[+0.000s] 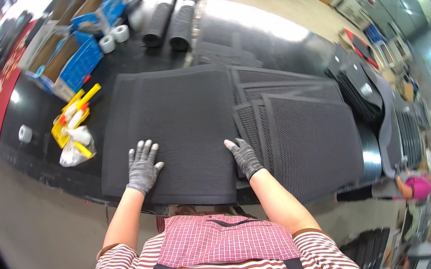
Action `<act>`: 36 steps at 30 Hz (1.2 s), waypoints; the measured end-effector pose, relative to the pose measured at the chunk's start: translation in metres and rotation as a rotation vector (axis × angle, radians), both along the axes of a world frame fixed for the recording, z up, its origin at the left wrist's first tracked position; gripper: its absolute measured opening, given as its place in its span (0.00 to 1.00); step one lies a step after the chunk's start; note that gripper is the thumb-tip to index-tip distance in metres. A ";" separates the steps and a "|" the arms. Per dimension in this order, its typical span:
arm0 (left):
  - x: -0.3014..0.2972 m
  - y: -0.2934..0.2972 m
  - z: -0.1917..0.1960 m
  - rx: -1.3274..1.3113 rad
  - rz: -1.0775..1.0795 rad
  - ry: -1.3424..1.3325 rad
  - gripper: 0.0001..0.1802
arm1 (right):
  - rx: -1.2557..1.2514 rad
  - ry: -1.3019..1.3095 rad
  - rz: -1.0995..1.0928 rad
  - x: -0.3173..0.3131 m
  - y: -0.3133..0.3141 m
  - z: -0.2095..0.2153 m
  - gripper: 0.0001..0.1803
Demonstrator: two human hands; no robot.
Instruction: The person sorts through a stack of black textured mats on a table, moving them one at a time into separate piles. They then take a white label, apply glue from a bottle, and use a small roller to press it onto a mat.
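Note:
A black textured mat (178,123) lies flat on the dark table in front of me. My left hand (143,168), in a grey glove, rests flat on its lower left part with the fingers spread. My right hand (245,157), gloved the same way with bare fingertips showing, lies over the mat's right edge, fingers stretched toward the left. Beside that hand, on the right, several more black mats with a ribbed pattern (310,144) overlap in a loose, fanned pile. Part of the pile's left side is covered by the front mat.
Left of the mat are yellow tools (69,117), a plastic bag (77,152) and a white roll (25,133). Blue cardboard boxes (77,65) and two black rolls (183,22) stand farther back. At right, stacked dark mats (356,83); beyond them, a person in pink (418,186).

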State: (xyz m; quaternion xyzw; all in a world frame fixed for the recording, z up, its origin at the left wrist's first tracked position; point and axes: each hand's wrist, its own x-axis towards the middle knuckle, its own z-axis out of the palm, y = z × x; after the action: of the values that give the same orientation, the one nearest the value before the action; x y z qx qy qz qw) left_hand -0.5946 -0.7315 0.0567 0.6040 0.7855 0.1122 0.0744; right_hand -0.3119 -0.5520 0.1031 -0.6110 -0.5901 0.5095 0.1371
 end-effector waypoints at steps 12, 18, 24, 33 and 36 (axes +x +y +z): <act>0.245 0.119 0.052 0.028 0.077 -1.172 0.36 | 0.415 -0.211 -0.812 0.391 0.037 -0.046 0.33; 0.257 0.196 -0.006 -0.011 0.475 -0.481 0.43 | 0.009 0.001 -1.241 0.483 0.019 -0.075 0.32; 0.274 0.215 0.006 -0.183 0.777 -0.266 0.41 | -0.151 0.323 -1.260 0.511 0.015 -0.085 0.18; 0.256 0.234 -0.004 -0.071 1.051 -0.185 0.36 | -0.388 0.750 -1.505 0.529 0.015 -0.072 0.06; 0.242 0.235 -0.012 -0.061 0.960 -0.249 0.32 | -0.365 0.646 -1.413 0.526 0.017 -0.063 0.11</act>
State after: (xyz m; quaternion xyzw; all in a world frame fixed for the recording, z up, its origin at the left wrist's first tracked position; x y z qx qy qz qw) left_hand -0.3530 -0.4964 0.0443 0.1535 0.9632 0.1818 0.1252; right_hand 0.2137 -0.5346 0.0405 -0.6753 0.0983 0.5426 0.4898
